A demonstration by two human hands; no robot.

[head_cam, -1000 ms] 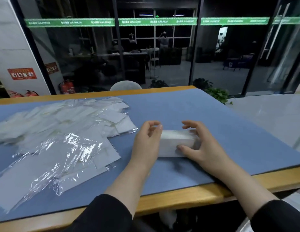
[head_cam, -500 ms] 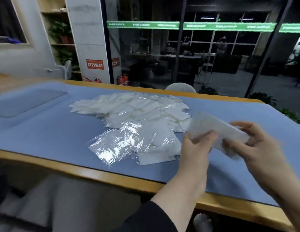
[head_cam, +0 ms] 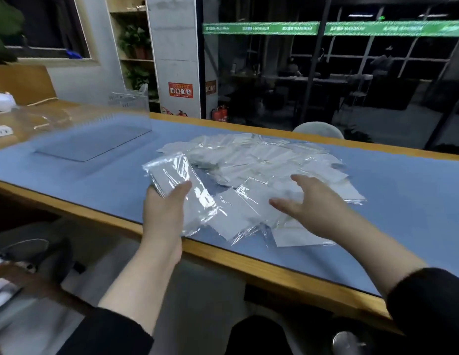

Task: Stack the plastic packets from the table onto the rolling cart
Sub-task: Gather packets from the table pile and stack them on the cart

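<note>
On bench [head_cam: 377, 226]: loose pile of packets [head_cam: 261, 160], blue mat.
Left hand [head_cam: 164, 211]: you grip a packet stack [head_cam: 172, 172], lifted near the bench's front edge.
Right hand [head_cam: 310, 201]: fingers spread wide, empty, over the pile.

green band [head_cam: 326, 28] across the glass wall: "maximum" in white, repeated along its length, each preceded by small characters too blurred to read.
red sign [head_cam: 180, 90] on the white pillar: white characters, not legible.
second small sign [head_cam: 210, 87] on the pillar's side face: lettering not legible.
</note>
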